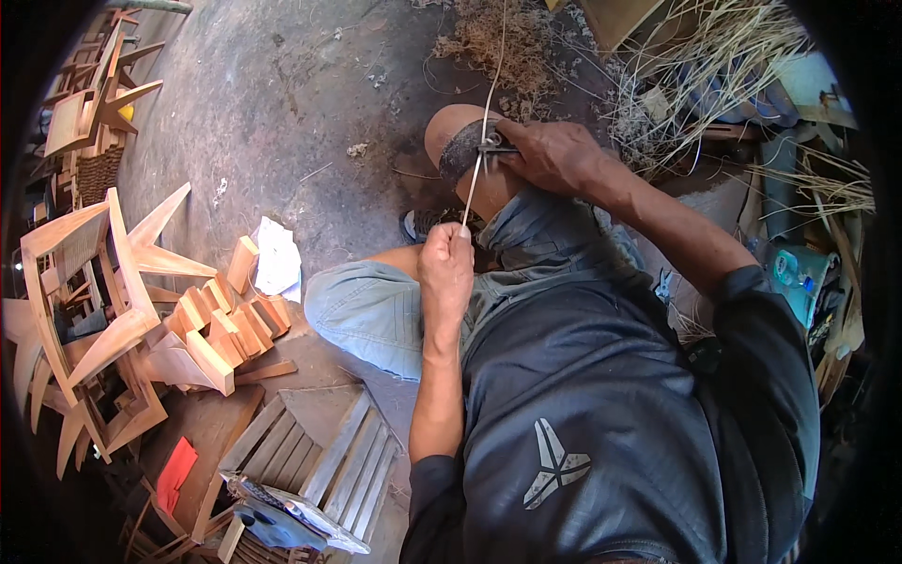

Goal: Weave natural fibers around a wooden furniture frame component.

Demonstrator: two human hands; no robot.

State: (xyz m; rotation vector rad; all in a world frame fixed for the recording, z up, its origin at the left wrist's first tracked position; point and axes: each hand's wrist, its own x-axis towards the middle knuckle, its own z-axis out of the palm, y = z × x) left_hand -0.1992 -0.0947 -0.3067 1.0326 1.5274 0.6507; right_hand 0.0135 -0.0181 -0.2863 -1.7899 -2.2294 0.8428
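A long, thin, pale strip that looks like rattan cane [491, 89] runs from the top edge across my bent right knee. My left hand [446, 268] is closed in a fist, pinching the strip between thumb and finger just on my side of the knee. My right hand [554, 158] rests on the knee, its fingers closed round a small dark metal tool [495, 148] set against the strip. Beneath the tool, a dark pad [460, 150] is wrapped over the knee. The tool's exact kind is hard to make out.
Wooden chair frames [94, 320] and stacked wood blocks [225, 329] stand at the left, near a slatted wooden piece [319, 451]. Loose cane strands [714, 66] lie at the far right. Brown shavings [498, 47] cover some floor. Pliers [663, 285] lie beside my right hip.
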